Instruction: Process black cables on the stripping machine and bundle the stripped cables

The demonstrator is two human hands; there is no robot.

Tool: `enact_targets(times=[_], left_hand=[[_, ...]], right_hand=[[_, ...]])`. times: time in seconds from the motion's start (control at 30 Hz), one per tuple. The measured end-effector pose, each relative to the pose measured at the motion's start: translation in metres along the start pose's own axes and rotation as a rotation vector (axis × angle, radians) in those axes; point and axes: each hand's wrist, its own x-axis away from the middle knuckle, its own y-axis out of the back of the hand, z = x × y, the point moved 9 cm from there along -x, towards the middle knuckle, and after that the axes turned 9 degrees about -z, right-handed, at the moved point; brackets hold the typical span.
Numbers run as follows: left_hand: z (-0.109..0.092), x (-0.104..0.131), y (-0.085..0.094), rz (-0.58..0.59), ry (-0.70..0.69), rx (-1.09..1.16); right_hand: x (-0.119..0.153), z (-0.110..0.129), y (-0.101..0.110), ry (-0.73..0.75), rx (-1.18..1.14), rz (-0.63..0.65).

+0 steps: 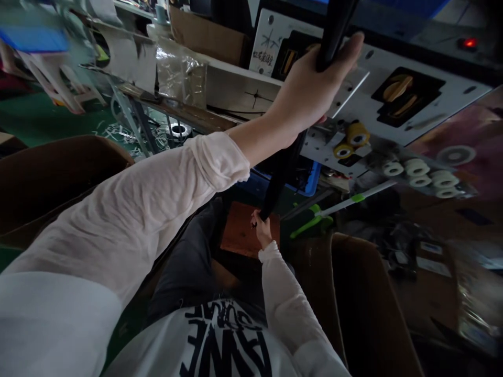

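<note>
My left hand (304, 91) is raised in front of the machine panel, closed around a long, thick black strand (288, 162) that looks like a bundle of cables. Its thumb crosses over the front, and most of the fingers are hidden behind. The strand runs from the top edge of the view down towards my lap. Lower down, my right hand (262, 229) grips the strand near its lower visible end, above a reddish-brown square board (239, 230).
The white machine panel (361, 104) carries switches and yellow rollers (357, 134). A blue crate (312, 180) lies beneath it. Brown padded bins (365, 293) flank me left and right. White rolls (416, 167) hang at the right. A cardboard box (210, 34) sits on the bench.
</note>
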Motion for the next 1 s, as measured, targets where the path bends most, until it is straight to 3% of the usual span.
enact_targets(times=[0.27, 0.47, 0.73, 0.87, 1.0], left_hand=[[0.021, 0.022, 0.018, 0.031, -0.092, 0.105], [0.057, 0.045, 0.059, -0.148, 0.120, 0.109], [0.058, 0.061, 0.099, -0.304, 0.123, 0.151], [0.063, 0.074, 0.138, -0.482, 0.176, 0.166], [0.049, 0.087, 0.194, -0.660, 0.141, 0.257]], right_hand=[[-0.011, -0.029, 0.032, 0.011, 0.103, -0.126], [-0.013, -0.051, 0.040, 0.023, 0.147, -0.149], [-0.014, -0.046, 0.034, -0.005, 0.128, -0.106], [-0.006, -0.031, 0.025, -0.076, 0.092, -0.004], [0.014, -0.006, 0.007, -0.241, -0.008, 0.195]])
